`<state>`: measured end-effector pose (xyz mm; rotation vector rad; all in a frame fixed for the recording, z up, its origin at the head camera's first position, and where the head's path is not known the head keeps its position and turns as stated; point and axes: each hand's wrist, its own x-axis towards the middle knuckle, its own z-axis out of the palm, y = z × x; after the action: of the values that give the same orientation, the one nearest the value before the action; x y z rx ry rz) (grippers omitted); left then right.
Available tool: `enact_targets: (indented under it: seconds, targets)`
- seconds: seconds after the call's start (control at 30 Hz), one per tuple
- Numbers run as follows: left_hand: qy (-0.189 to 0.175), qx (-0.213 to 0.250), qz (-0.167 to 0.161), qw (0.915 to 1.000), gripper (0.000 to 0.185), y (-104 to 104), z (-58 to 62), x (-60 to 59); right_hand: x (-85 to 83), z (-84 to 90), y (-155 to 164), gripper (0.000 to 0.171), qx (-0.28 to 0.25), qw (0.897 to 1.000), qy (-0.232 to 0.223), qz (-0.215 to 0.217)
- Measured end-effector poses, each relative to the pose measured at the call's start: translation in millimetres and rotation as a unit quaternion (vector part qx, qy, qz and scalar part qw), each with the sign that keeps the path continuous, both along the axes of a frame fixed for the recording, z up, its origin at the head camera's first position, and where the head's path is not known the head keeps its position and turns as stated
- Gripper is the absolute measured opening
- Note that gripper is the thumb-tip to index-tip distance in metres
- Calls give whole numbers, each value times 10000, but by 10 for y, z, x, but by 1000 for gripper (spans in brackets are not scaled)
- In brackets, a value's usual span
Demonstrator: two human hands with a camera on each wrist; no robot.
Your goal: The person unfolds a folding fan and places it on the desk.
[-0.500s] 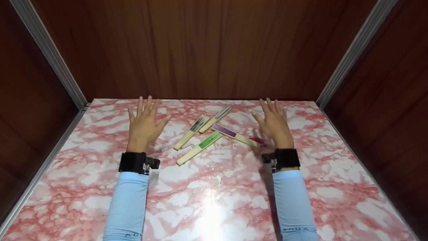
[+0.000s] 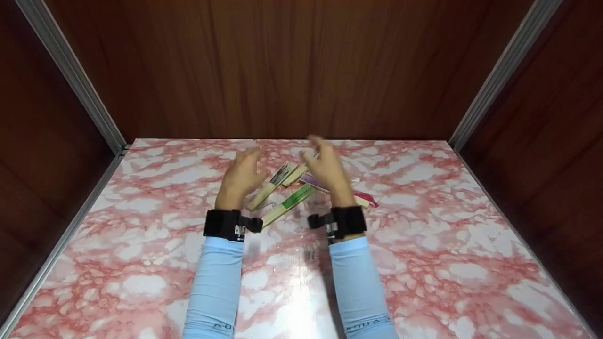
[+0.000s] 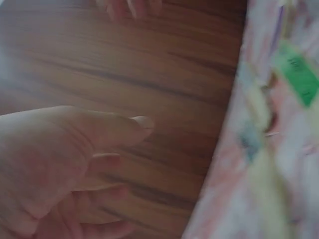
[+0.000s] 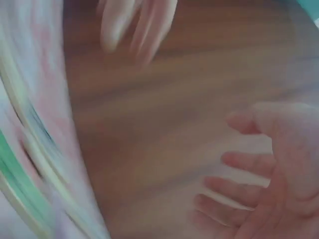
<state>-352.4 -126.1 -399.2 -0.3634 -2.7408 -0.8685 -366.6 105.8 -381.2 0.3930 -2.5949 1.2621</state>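
Note:
Several folded hand fans lie in a loose group on the table. In the head view, a green-topped fan (image 2: 297,196) lies nearest, with a black-and-white patterned fan (image 2: 282,173) to its left. Behind them is a pale fan (image 2: 296,176), partly covered by the right hand. A purple fan (image 2: 309,180) with a red tassel (image 2: 368,198) passes beneath the right wrist. My left hand (image 2: 241,178) hovers left of the patterned fan, fingers loosely bent and holding nothing. My right hand (image 2: 330,173) hangs over the purple and pale fans, its fingers relaxed and free of any object.
The table (image 2: 424,226) has a pink-and-white marbled top with a bright glare near the front. A dark wooden panel (image 2: 264,70) rises along its back edge, and similar panels stand on both sides. Black camera bands (image 2: 224,225) sit on both wrists.
Both hands have come inward from either side of the fans, the left moving right and the right moving left. Their spread fingers have become loosely bent. The fans lie as before.

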Motion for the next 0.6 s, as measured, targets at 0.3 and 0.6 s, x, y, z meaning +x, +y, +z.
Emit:
enact_targets:
  seconds: [0.3,0.6]
  targets:
    - [-1455,-226,256,9888,56,37,-364,-99,-34,-456,-532,35,-361,9836,-1599,747]
    - [-1672,-569,609,9824,28,171,-447,-84,-37,-596,-583,28,-546,9689,-2305,720]
